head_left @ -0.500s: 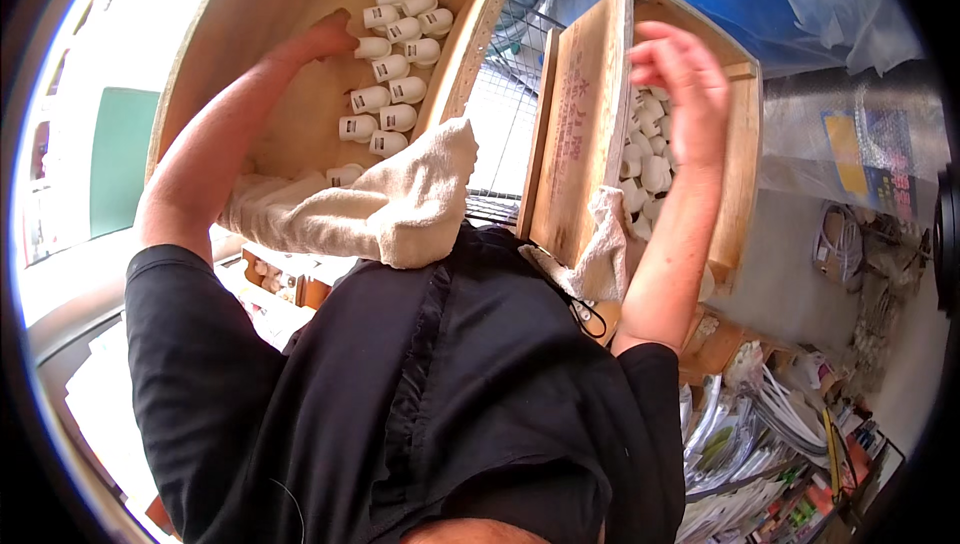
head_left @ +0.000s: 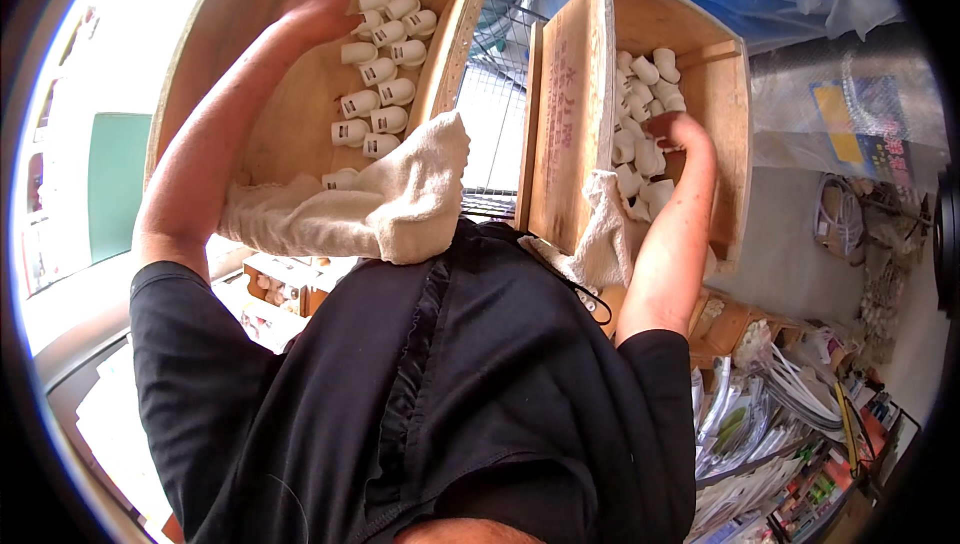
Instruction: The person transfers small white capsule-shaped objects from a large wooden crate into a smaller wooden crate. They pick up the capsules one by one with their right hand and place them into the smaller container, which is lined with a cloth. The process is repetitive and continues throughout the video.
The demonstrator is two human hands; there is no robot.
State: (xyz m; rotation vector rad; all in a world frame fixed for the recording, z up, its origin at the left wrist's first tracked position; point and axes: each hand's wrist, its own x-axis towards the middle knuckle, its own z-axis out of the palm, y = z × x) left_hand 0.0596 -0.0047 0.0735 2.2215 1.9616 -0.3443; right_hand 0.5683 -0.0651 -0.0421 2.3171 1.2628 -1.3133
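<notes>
Two open wooden boxes, tilted in the lens. Left box [head_left: 300, 104]: white caps [head_left: 378, 71], round-ended, set in rough rows along its right edge, one lying apart by the near edge, where a beige cloth [head_left: 400, 214] drapes over. Right box [head_left: 565, 144]: more caps, loose pile [head_left: 648, 157] toward its left edge; smaller cloth [head_left: 600, 234] over the near left corner

Left hand [head_left: 325, 12] at the far end of the rows, fingers touching or just beside the end cap; cannot tell whether closed on it. Right hand [head_left: 680, 131] reaches into the pile at its right side, fingers bent down among the caps; cannot tell if they grip one

Handling, by judgement: caps look light, stiff, smooth, perhaps a little slippery; may chip if brittle. Best hold likely thumb and finger across the sides, behind the rounded end

Hard to make out: right fingertips, sunk among caps; lower layers of the pile; cap undersides; left box's far edge, cut off by the frame; material uncertain
</notes>
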